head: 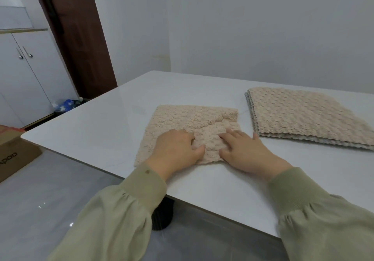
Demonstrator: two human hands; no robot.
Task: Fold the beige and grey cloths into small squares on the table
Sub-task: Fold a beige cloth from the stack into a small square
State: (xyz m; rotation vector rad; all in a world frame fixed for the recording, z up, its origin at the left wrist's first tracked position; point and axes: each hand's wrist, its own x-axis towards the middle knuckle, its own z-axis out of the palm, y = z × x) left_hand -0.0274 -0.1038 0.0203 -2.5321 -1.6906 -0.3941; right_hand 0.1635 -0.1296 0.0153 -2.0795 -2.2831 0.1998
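Observation:
A beige textured cloth (182,119) lies on the white table (101,131), partly folded, with an upper layer rumpled toward its near right corner. My left hand (178,149) rests on the near part of the cloth, its fingers and thumb curled round a bunched fold. My right hand (247,151) is just to the right, fingers bent onto the same bunched fold and thumb at the cloth's near edge. To the right sits a flat stack of cloths (303,117), beige on top, with grey edges showing along its left side.
The table's near edge runs diagonally below my wrists, with a black leg (162,218) under it. A cardboard box (14,155) stands on the floor at left. White cabinets (24,74) and a brown door (77,38) are behind, and a grey wall backs the table.

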